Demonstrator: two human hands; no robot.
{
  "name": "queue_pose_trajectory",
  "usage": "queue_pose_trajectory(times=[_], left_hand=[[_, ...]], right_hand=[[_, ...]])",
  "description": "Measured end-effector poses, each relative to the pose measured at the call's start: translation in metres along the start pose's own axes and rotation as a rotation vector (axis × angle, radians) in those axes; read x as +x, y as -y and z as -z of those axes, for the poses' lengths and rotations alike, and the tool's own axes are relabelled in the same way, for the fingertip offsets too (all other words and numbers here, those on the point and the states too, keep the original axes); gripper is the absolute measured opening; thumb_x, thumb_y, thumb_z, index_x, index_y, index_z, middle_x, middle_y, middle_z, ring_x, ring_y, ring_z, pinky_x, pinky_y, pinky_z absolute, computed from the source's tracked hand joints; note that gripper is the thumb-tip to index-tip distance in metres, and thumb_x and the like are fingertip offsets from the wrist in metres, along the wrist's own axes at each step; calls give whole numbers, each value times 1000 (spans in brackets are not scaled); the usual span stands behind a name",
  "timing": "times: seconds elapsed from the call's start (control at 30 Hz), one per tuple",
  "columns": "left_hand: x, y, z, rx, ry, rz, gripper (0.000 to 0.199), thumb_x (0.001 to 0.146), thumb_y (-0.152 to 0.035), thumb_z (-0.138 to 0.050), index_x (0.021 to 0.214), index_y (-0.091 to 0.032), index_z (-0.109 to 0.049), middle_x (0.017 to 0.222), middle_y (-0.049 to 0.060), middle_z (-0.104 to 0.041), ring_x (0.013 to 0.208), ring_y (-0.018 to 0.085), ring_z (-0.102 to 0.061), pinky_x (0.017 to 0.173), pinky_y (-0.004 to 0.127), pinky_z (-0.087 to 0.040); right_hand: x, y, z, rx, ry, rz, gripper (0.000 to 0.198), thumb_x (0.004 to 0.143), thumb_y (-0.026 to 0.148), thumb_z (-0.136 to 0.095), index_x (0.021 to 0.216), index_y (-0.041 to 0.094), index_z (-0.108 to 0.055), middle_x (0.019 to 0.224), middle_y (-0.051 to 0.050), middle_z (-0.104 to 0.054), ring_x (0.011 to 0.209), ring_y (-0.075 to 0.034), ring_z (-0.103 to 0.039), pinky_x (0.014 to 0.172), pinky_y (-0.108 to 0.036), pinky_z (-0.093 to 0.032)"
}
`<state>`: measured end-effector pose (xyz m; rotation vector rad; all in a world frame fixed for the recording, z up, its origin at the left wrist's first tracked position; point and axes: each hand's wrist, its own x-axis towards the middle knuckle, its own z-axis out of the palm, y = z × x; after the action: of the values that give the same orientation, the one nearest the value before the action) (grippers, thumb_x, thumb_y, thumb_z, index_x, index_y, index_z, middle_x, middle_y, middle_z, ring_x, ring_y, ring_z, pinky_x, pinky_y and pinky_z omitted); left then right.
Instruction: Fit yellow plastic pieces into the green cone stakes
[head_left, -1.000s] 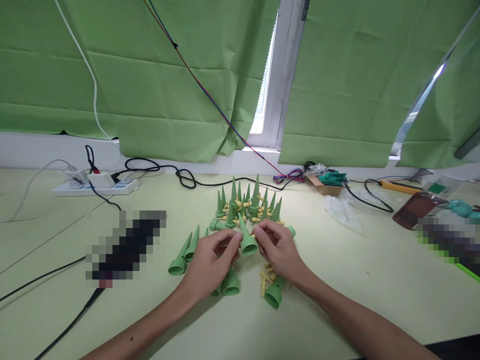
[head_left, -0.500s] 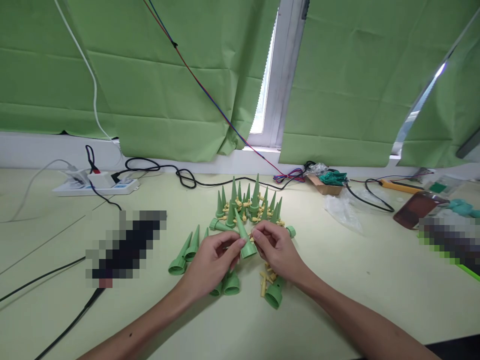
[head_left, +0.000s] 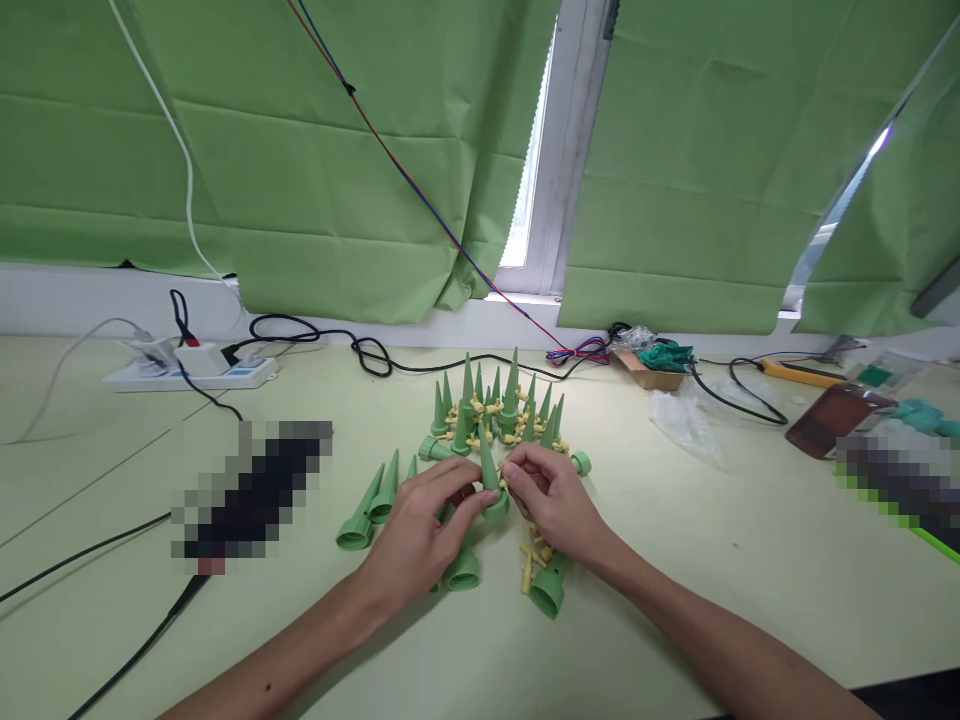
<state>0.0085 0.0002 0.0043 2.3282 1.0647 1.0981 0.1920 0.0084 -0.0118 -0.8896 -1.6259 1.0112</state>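
My left hand (head_left: 420,515) grips a green cone-shaped plastic watering spike (head_left: 488,462) near its wide base, the tip pointing up. My right hand (head_left: 551,495) is closed in a pinch on a small yellow valve (head_left: 503,482) at the spike's side; its fingers hide most of it, and I cannot tell how far it is seated. Behind the hands stand several green spikes (head_left: 514,385) with yellow valves (head_left: 478,405) on them. More spikes (head_left: 360,525) lie left of my left hand. Under my right wrist are loose yellow valves (head_left: 526,572) and a spike (head_left: 551,588) lying down.
A white power strip (head_left: 195,375) with plugs stands at the back left, and a black cable (head_left: 420,367) runs along the wall. Toward the right are a clear plastic bag (head_left: 682,425), a small cardboard box (head_left: 649,372) and a dark reddish phone-like object (head_left: 832,418).
The held spike has turned more upright, its base opening now facing down. My left fingers have shifted around it, while my right hand stays almost in place beside it.
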Motion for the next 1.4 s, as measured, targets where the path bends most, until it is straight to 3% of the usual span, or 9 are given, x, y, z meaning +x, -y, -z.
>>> queue_pose_trajectory(times=[0.17, 0.47, 0.87, 1.17, 1.4], left_hand=[[1, -2, -2, 16, -3, 10, 18, 96, -27, -50, 80, -19, -55, 77, 0, -56, 70, 14, -51, 64, 24, -40], [0, -5, -3, -161, 1, 266, 28, 96, -39, -47, 77, -20, -52, 60, -5, -49, 53, 12, -47, 51, 22, -37], [2, -1, -4, -223, 23, 278, 43, 99, -45, -39, 65, -19, -44, 57, -5, -40, 54, 11, -38, 51, 22, -32], [2, -1, -3, -185, 23, 263, 44, 99, -46, -39, 64, -19, -44, 56, -4, -42, 53, 12, -40, 50, 23, -32], [2, 1, -4, -148, 32, 265, 45, 99, -46, -39, 65, -19, -49, 56, -4, -45, 52, 12, -42, 50, 23, -33]], right_hand=[[1, -1, 0, 7, -11, 4, 30, 95, 43, -54, 76, 19, -50, 56, 6, -38, 48, -9, -33, 45, -22, -26], [-5, 5, -6, -156, -60, 102, 25, 95, 38, -54, 79, 19, -56, 62, 3, -49, 54, -11, -42, 50, -24, -33], [-12, -2, -12, -413, 4, 341, 24, 92, 35, -60, 77, 21, -48, 60, 4, -44, 52, -10, -40, 51, -24, -33], [-11, 1, -10, -471, 39, 335, 23, 94, 36, -56, 78, 21, -50, 60, 4, -44, 52, -11, -39, 52, -24, -32], [-11, 5, -9, -474, 77, 310, 29, 95, 37, -55, 74, 22, -41, 60, 5, -42, 52, -11, -36, 52, -25, -29]])
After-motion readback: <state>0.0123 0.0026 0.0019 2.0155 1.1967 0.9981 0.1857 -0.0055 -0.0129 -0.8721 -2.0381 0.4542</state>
